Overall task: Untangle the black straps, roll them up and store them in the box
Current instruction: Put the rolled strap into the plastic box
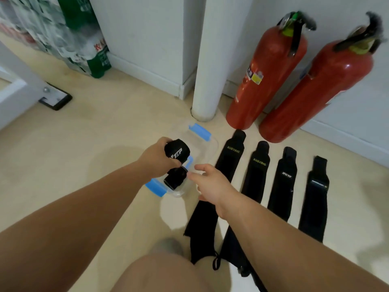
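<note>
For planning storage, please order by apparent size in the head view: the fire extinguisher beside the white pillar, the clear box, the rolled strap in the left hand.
1. Fire extinguisher, clearly largest.
2. Clear box, partly hidden.
3. Rolled strap in the left hand, smallest, although raised nearer the camera.

The pale beige floor (105,133) carries a clear box (212,144) with blue clips near its middle. Just right of it, four flat black straps (282,182) lie side by side, running near to far. Beyond them stand a white post (206,81) and two red fire extinguishers (267,76). Shrink-wrapped bottle packs (84,49) stand far left.
</note>
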